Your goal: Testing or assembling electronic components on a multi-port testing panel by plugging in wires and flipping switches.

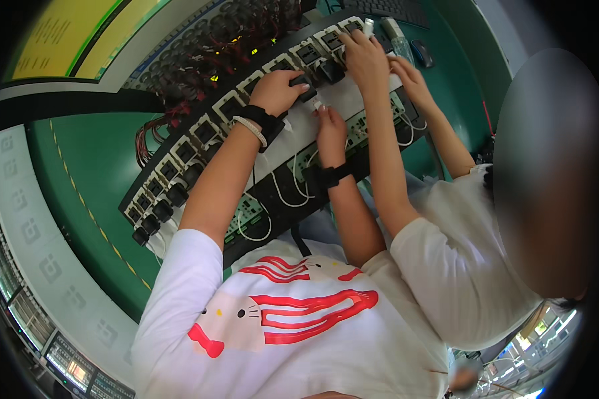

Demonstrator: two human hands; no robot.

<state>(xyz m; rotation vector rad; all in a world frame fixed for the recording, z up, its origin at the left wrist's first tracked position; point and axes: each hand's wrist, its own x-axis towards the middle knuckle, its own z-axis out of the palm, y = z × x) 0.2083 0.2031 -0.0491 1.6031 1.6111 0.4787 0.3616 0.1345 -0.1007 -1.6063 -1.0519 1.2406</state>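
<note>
A long black rack of sockets (pixel 206 130) runs diagonally across the bench before me. My left hand (pixel 277 92), with a black wristband and a pale bracelet, grips a black power adapter (pixel 303 87) at the socket row. Just below it, my right hand (pixel 332 128) pinches the white plug end of a cable (pixel 317 104) between thumb and fingertips, close to the adapter. Whether that plug touches the adapter I cannot tell. More black adapters (pixel 177 194) sit in sockets toward the near left, and another adapter (pixel 331 71) is right of my left hand.
At my right a co-worker's hands (pixel 367 63) work at the far sockets, one by a white plug. White cables (pixel 288 198) loop over green circuit boards (pixel 246 211) at the front. Behind stand red-black wire bundles (pixel 199 86) and a screen (pixel 60 40). A mouse (pixel 421 53) and keyboard (pixel 396 10) lie far right.
</note>
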